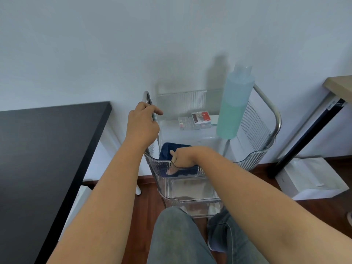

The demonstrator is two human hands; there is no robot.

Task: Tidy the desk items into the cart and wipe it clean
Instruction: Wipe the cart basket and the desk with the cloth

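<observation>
At lower centre, the right hand (pixel 182 158) pinches a dark blue folded cloth (pixel 167 151) inside the clear ribbed plastic cart (pixel 253 157). Just above, the left hand (pixel 142 124) curls around the cart's chrome handle (pixel 147 97). Farther back stand small boxes (pixel 201 117) and a tall pale-blue bottle (pixel 235 103). The black counter (pixel 47 140) at left looks cleared; wiping probably remains.

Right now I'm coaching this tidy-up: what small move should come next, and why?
Probably lift the cloth out of the cart toward the desk. The right hand already grips it in the top tray, the left hand holds the cart's rail, and the desktop looks bare, ready for wiping.
</observation>
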